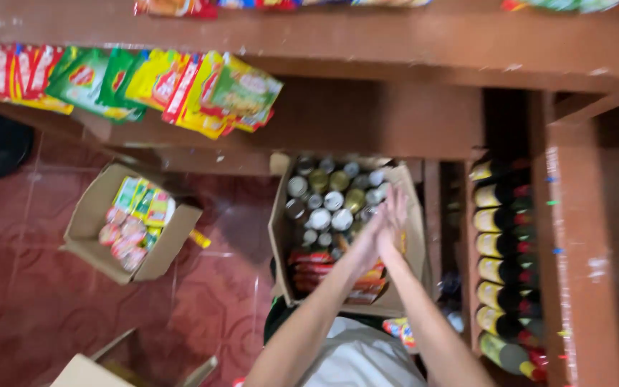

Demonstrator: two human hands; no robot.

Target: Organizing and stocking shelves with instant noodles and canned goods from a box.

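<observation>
Both hands, left and right, press flat together, empty, above the cardboard box of cans.

You look down on a red patterned tile floor from nine to six o'clock. A brown wooden shelf runs across twelve o'clock, its paint flecked white. A wooden upright stands at three o'clock. The light is dim and warm.
</observation>
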